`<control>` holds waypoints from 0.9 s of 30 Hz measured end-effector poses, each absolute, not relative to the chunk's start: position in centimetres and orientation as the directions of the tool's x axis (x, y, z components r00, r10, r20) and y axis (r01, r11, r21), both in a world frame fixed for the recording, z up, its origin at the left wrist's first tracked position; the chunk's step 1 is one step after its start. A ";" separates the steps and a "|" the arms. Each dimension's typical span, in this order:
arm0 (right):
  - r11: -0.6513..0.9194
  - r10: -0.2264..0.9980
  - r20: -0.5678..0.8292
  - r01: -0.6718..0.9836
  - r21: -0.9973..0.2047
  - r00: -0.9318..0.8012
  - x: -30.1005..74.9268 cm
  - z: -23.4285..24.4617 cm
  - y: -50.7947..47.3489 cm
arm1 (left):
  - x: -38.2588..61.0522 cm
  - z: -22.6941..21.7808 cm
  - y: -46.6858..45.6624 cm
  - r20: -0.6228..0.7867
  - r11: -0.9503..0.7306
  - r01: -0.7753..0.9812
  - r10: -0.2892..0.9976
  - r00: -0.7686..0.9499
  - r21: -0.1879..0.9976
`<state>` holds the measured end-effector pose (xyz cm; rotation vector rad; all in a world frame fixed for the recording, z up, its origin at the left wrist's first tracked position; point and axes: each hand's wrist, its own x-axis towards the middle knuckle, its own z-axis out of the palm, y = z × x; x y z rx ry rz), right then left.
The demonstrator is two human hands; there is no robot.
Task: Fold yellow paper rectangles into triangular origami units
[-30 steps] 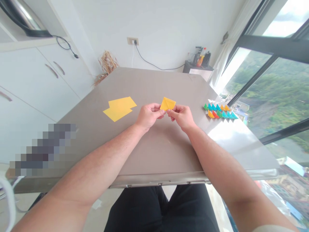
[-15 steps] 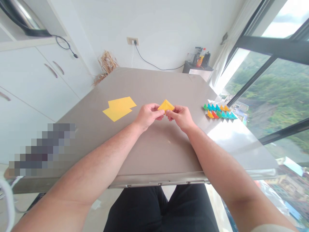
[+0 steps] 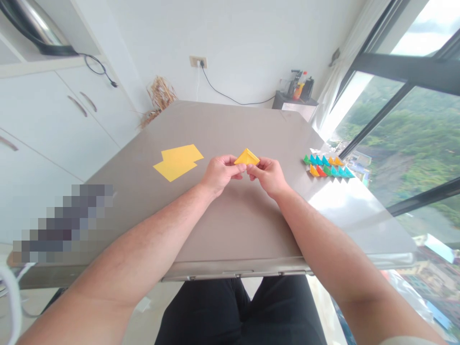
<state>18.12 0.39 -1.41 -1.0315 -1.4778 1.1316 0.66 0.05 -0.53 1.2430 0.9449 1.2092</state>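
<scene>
A yellow folded paper point(image 3: 247, 156), triangular with its point away from me, is held just over the middle of the table. My left hand point(image 3: 223, 172) pinches its left corner between thumb and fingers. On the opposite corner my right hand point(image 3: 266, 173) is closed the same way, and the two thumbs nearly meet at the lower edge. The fingertips behind the paper are partly hidden. Flat yellow paper sheets point(image 3: 176, 167) overlap one another to the left of my hands.
Several small folded paper boats point(image 3: 326, 171) in green, blue, orange and red stand in two rows on the right of the grey table point(image 3: 230, 220), near the window. A blurred-out object point(image 3: 64, 220) lies at the left edge. Behind the table is a low cabinet with bottles point(image 3: 296, 98).
Both hands keep their hold on the yellow folded paper, which has hardly shifted. The whole view has moved very slightly.
</scene>
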 end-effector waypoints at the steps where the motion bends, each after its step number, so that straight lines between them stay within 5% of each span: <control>1: 0.208 0.967 0.195 0.066 -0.976 -0.163 18.2 -1.4 0.4 | 0.6 -0.5 0.1 0.092 -0.070 -0.147 0.985 0.146 0.987; 16: 0.205 0.966 0.197 0.032 -0.978 -0.167 18.4 -1.2 0.2 | 0.7 -0.4 0.0 0.085 -0.056 -0.241 0.990 0.109 0.969; 27: 0.198 0.971 0.189 0.049 -0.979 -0.147 18.5 -1.0 0.0 | 0.9 -0.4 -0.2 0.173 -0.170 -0.068 0.984 0.038 0.983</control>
